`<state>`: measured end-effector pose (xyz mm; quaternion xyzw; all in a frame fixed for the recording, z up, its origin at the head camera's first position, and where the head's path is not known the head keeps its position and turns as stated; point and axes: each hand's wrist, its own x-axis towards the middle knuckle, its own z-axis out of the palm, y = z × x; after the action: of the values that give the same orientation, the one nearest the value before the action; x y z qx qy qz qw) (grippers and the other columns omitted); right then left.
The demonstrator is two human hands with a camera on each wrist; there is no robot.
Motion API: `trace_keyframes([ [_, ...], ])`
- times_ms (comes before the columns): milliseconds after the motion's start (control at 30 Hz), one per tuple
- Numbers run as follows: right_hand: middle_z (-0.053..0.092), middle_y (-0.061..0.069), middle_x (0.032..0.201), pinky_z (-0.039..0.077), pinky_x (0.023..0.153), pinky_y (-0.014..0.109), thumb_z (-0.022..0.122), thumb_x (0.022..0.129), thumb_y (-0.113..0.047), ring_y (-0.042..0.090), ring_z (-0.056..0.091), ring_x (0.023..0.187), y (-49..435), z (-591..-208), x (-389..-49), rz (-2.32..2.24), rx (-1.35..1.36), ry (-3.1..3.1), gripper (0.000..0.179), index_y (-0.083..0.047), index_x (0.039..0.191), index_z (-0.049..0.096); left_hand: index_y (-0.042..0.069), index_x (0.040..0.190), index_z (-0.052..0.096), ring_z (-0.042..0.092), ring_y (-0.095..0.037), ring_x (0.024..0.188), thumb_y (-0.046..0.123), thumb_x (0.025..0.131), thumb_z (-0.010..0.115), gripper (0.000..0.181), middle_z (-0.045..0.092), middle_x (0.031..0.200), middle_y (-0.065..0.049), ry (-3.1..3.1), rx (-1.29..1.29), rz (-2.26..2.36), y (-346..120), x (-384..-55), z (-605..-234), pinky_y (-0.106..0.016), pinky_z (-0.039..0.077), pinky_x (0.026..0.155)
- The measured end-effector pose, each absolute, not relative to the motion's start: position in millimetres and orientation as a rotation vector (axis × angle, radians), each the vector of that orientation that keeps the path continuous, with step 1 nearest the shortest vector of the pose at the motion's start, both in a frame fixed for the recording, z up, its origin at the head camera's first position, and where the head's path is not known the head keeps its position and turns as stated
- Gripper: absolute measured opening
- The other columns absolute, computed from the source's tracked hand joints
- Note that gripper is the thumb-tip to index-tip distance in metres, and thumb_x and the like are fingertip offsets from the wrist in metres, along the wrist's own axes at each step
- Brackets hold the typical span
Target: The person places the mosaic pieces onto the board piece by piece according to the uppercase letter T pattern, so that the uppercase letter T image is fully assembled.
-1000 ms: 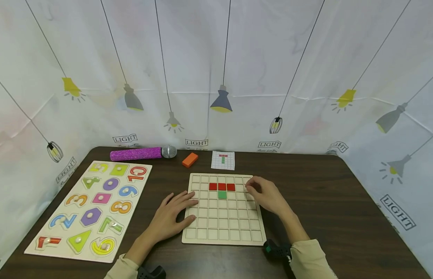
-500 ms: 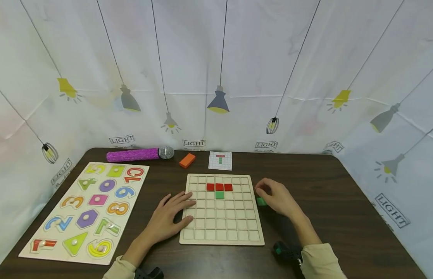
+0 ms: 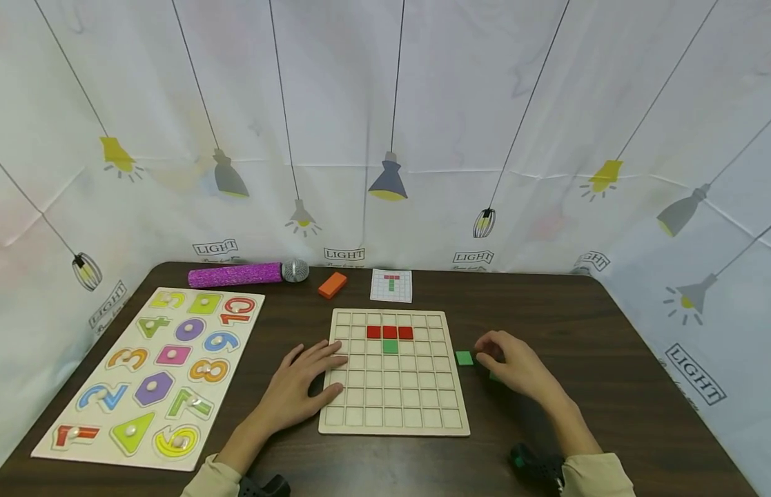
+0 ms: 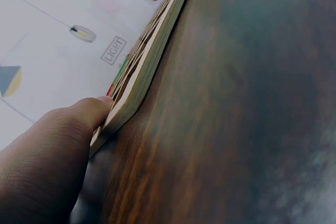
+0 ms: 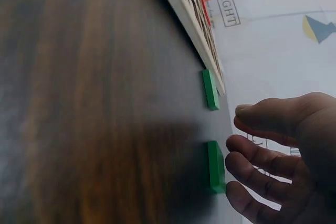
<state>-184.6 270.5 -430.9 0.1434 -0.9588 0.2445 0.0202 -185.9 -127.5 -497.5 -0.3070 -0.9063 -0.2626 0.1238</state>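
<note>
A pale wooden grid board [image 3: 393, 398] lies on the table. A row of red square tiles [image 3: 389, 333] sits in its upper cells, with one green tile [image 3: 390, 346] directly below the middle red one. My left hand [image 3: 301, 383] rests spread on the board's left edge, its thumb [image 4: 89, 109] along the rim in the left wrist view. Off the board's right side lies a loose green tile [image 3: 464, 358]. My right hand [image 3: 515, 366] hovers beside it with fingers loosely bent and nothing between them. Close under those fingers is another green tile [image 5: 215, 167], mostly hidden in the head view.
A number-and-shape puzzle board [image 3: 181, 376] covers the table's left side. Along the back lie a purple microphone [image 3: 248, 274], an orange block [image 3: 332, 285] and a small card [image 3: 391, 286] printed with a red and green T pattern. A printed curtain [image 3: 447, 103] hangs behind.
My right hand has moved right, from over the board's right edge to beyond the loose green tile, uncovering that tile. My left hand has stayed on the board.
</note>
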Motion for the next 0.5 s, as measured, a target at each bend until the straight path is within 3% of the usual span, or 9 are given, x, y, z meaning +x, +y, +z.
trace_keyframes([
  [300,0.059,0.005,0.104,0.049,0.077,0.038,0.069,0.086,-0.02,0.019,0.055,0.09,280,-428,-174,0.692,0.447,-3.044,0.026,-0.009,0.109,0.063,0.028,0.131,0.057,0.04,-0.023,0.137,0.046,0.09,0.059,0.045,0.046,0.145,0.004,-2.636,-0.89,-0.756,-127,-186,-497,-0.059,0.023,0.111],
  [500,0.058,0.006,0.103,0.049,0.073,0.038,0.072,0.083,-0.025,0.02,0.055,0.089,288,-425,-166,0.653,0.367,-3.127,0.034,-0.008,0.111,0.063,0.029,0.131,0.056,0.04,-0.023,0.137,0.047,0.09,0.058,0.045,0.046,0.146,0.004,-2.645,-0.894,-0.749,-127,-186,-497,-0.058,0.023,0.111],
])
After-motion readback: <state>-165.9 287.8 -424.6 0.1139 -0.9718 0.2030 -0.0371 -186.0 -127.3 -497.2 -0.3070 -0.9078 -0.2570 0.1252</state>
